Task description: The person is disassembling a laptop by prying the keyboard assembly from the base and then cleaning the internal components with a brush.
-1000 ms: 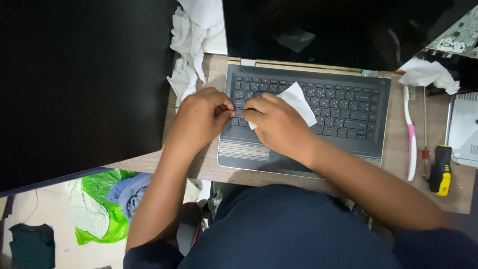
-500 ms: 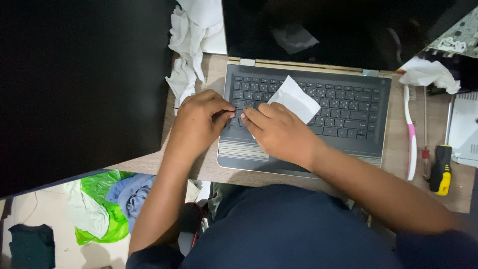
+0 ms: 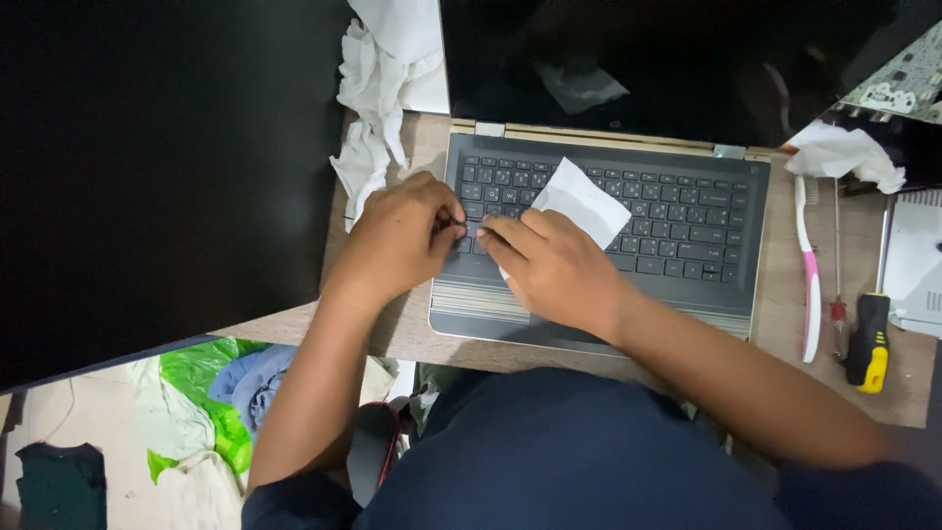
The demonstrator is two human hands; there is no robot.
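one open laptop sits on a wooden table, its dark screen tilted back at the top of the view and its dark keyboard framed by a silver body; both hands meet over the left end of that keyboard; the left hand rests with fingers curled, thumb and forefinger pinched close together at a key, though what they pinch is too small to tell; the right hand lies just beside it, fingertips touching the same spot, fingers bent and closed over one white folded tissue, whose free corner sticks up across the middle keys.

no packages or signs show clearly; a green circuit board pokes in at the top right corner; left of the laptop lies one heap of crumpled white paper; a second white wad sits at the right of the hinge; right of the laptop, side by side, lie one pink and white toothbrush, one thin red-handled screwdriver and one black and yellow screwdriver; below the table edge, one green plastic bag lies on the floor.
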